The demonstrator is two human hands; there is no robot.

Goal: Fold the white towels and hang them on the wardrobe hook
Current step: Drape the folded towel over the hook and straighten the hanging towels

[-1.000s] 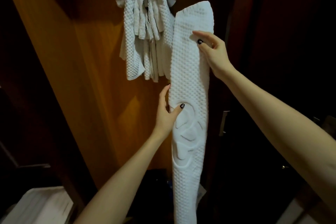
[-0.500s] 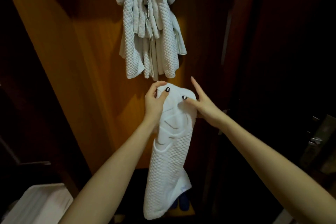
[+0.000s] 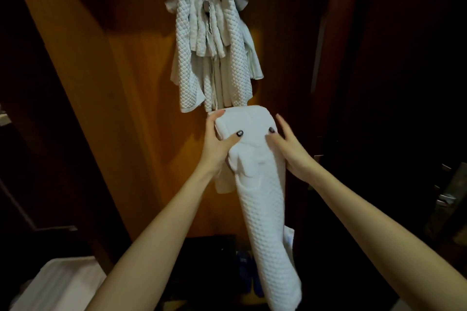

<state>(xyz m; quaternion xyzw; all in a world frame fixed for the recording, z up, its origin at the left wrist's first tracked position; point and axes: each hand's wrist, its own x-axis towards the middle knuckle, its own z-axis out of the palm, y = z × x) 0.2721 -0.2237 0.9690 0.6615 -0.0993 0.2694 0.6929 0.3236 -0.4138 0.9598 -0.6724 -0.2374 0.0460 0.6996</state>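
A long white waffle-textured towel (image 3: 267, 209), folded into a narrow strip and doubled over at the top, hangs down in front of me. My left hand (image 3: 217, 144) grips its folded top from the left, thumb pressed on the front. From the right, my right hand (image 3: 290, 149) holds the same fold, thumb on the cloth. Above them, several white towels (image 3: 212, 43) hang in a bunch from the wardrobe hook (image 3: 206, 5), whose metal shows only a little between the folds.
The orange-brown wooden wardrobe panel (image 3: 121, 108) stands behind the towels. A dark door with metal handle hardware (image 3: 446, 199) is at the right. A white cloth surface (image 3: 58, 283) lies at the lower left. Dark items, including something blue (image 3: 246, 272), sit on the wardrobe floor.
The towel was held stretched tall beside the hook, then its top half came down and it was folded. Both hands now clamp the fold, slightly higher and closer together.
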